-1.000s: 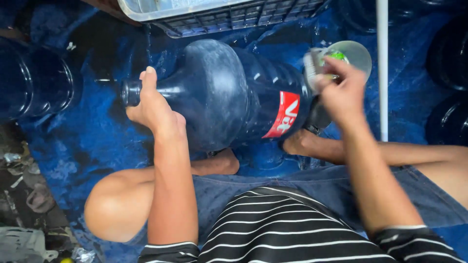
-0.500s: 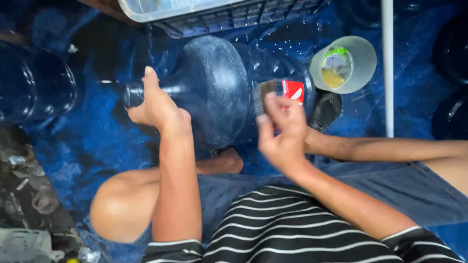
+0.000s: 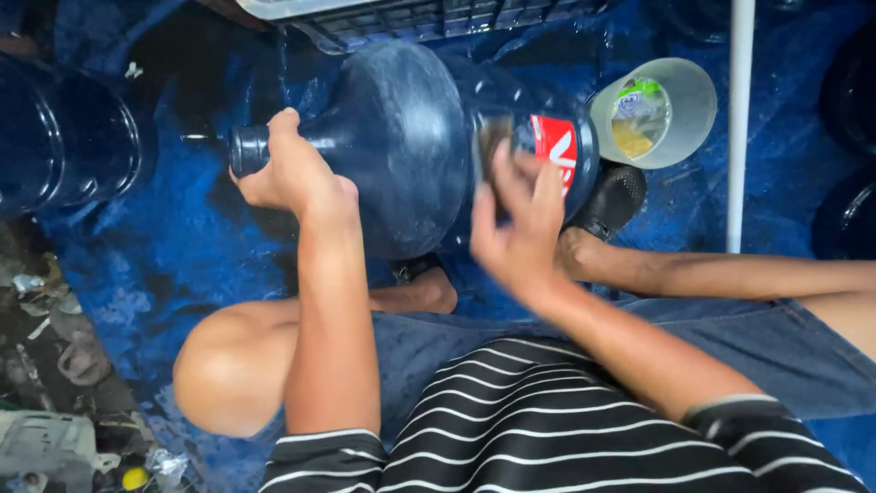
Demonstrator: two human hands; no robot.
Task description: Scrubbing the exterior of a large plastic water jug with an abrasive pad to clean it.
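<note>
A big dark-blue water jug (image 3: pixel 401 137) with a red label lies on its side on a blue tarp, in front of my knees. My left hand (image 3: pixel 292 173) is wrapped around the jug's neck just behind its mouth. My right hand (image 3: pixel 516 228) presses a small dark scrub pad (image 3: pixel 493 141) against the jug's body next to the label; the hand is blurred with motion.
A pale plastic tub (image 3: pixel 698 87) holding a green and yellow item stands right of the jug. A white pole (image 3: pixel 741 119) runs beside it. A black crate (image 3: pixel 438 14) sits behind. Other blue jugs (image 3: pixel 73 137) lie at the left and right edges. My foot in a black shoe (image 3: pixel 611 196) rests under the jug.
My right hand left the pale tub with the scrub pad and moved left onto the jug's side. The left hand kept its grip on the neck.
</note>
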